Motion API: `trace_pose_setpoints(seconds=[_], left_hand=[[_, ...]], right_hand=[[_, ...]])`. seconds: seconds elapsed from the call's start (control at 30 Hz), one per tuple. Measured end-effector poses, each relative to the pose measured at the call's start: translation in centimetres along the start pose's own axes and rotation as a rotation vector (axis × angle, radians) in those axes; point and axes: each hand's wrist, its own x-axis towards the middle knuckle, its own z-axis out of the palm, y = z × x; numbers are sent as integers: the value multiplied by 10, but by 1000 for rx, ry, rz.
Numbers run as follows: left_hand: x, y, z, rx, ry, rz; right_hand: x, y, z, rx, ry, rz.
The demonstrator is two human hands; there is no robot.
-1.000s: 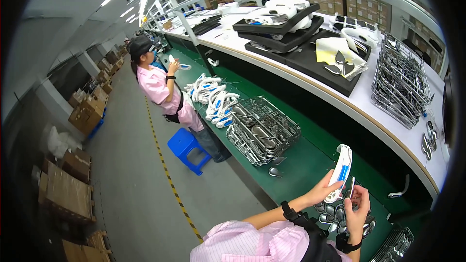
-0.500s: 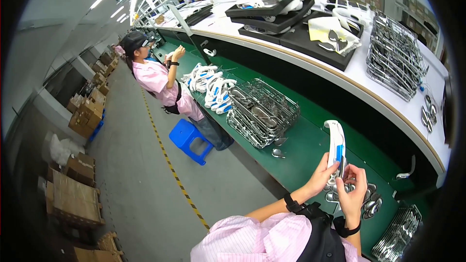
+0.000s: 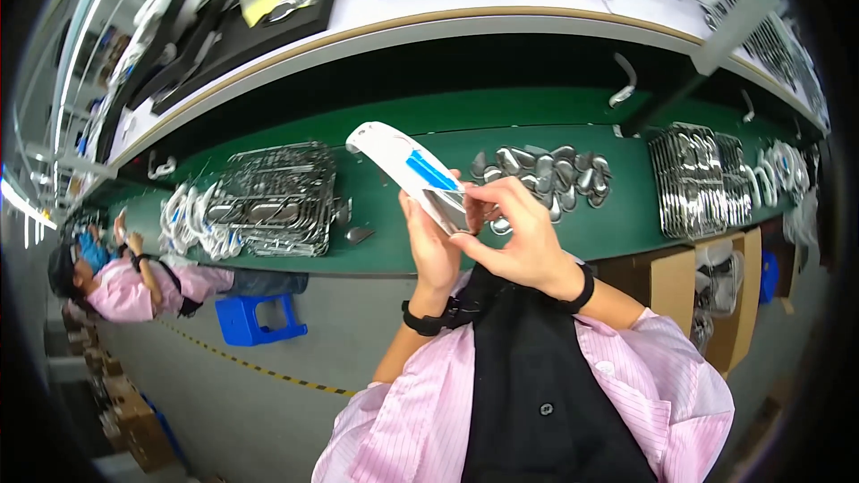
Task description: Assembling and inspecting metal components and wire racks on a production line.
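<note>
A white curved handle-shaped part (image 3: pixel 386 145) with a strip of blue film (image 3: pixel 431 170) is held up over the green bench. My left hand (image 3: pixel 433 255) is wrapped round its lower end from beneath. At that same end my right hand (image 3: pixel 528 237) pinches a shiny chrome cover (image 3: pixel 450 209) between thumb and fingers, against the white part. How the two pieces fit together is partly hidden by my fingers. Just beyond my right hand, several loose rounded chrome pieces (image 3: pixel 544 174) lie in a pile on the bench.
To the left stands a wire rack (image 3: pixel 277 192) of chrome pieces, beside white curved parts (image 3: pixel 192 219). Another rack (image 3: pixel 693 183) stands at right. A raised white shelf (image 3: pixel 501 20) runs behind the bench (image 3: pixel 385 250). A co-worker (image 3: pixel 134 286) works far left near a blue stool (image 3: pixel 259 317).
My view has swung to the right, with the bench now running straight across. The white part is tilted to the left instead of upright. Both hands keep their hold on the pieces.
</note>
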Motion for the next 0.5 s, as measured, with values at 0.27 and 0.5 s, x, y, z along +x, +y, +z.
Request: trace_pose_setpoints(seconds=[0.27,0.5], left_hand=[[-1,-9,15,153,-161,39],[13,-10,15,190,-179,27]], right_hand=[[-14,11,-17,-76,24,39],[-8,18,-14,-84,75,46]])
